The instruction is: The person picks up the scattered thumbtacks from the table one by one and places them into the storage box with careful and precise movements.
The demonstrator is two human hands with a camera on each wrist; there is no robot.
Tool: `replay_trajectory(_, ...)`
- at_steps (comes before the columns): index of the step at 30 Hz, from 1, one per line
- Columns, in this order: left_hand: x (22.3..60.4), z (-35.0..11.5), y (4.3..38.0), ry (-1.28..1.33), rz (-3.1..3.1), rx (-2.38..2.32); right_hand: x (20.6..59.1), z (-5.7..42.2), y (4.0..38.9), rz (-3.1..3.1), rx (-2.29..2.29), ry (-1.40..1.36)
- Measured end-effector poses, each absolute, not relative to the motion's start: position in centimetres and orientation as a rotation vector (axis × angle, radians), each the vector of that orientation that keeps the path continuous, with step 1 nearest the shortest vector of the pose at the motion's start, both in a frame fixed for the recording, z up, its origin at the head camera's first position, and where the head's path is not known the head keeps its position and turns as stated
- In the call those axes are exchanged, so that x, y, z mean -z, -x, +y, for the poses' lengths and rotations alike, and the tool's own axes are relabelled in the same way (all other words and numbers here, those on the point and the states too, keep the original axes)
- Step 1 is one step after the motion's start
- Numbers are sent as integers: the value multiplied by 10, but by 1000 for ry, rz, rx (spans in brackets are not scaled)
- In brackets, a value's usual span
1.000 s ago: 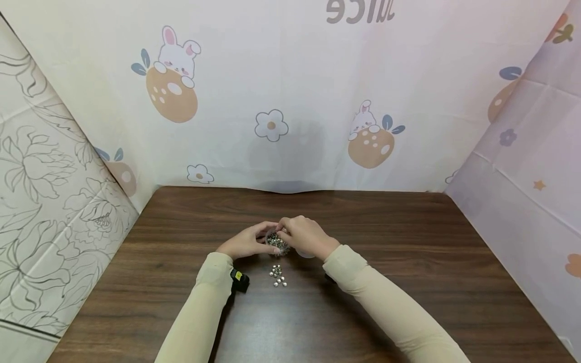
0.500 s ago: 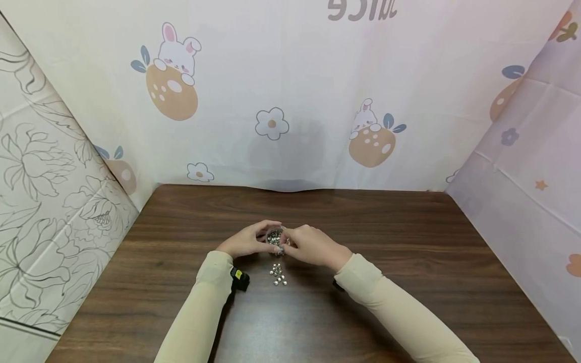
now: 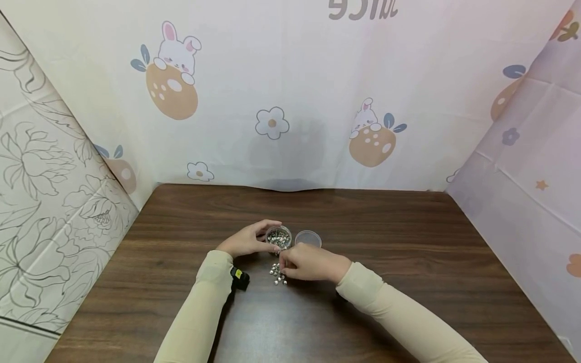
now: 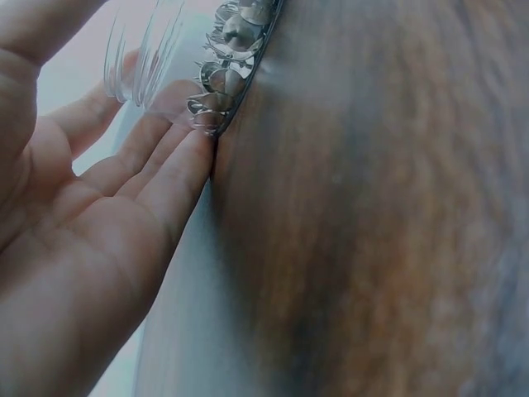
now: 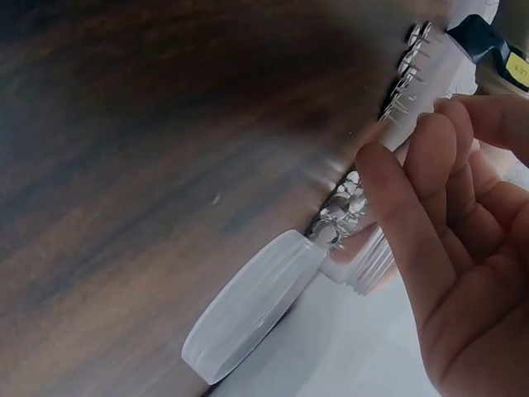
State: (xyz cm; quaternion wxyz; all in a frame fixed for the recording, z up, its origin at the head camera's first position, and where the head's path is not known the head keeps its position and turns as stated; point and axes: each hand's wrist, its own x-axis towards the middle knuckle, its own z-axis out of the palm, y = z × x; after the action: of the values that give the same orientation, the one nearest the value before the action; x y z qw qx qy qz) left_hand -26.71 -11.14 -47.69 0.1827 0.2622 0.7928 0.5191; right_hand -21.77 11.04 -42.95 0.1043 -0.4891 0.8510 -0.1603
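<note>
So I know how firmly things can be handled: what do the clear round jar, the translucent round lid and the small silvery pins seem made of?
Clear round jar: probably glossy plastic; transparent, ridged wall, though glass is possible.
Translucent round lid: likely plastic, satin finish; its wall looks milky.
Small silvery pins: apparently polished metal, given bright reflections; alloy unclear.

clear jar — upright, tacks inside | lid — beside | loose tacks near

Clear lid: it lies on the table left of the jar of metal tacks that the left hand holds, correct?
Not left: the head view shows the clear lid lying on the table to the right of the jar of metal tacks that the left hand holds.
</note>
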Motion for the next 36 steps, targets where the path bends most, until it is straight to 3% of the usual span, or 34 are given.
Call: replay_trajectory(36,474,-110,266,-720,2237,-1471,436,110,203,2533,351,1440)
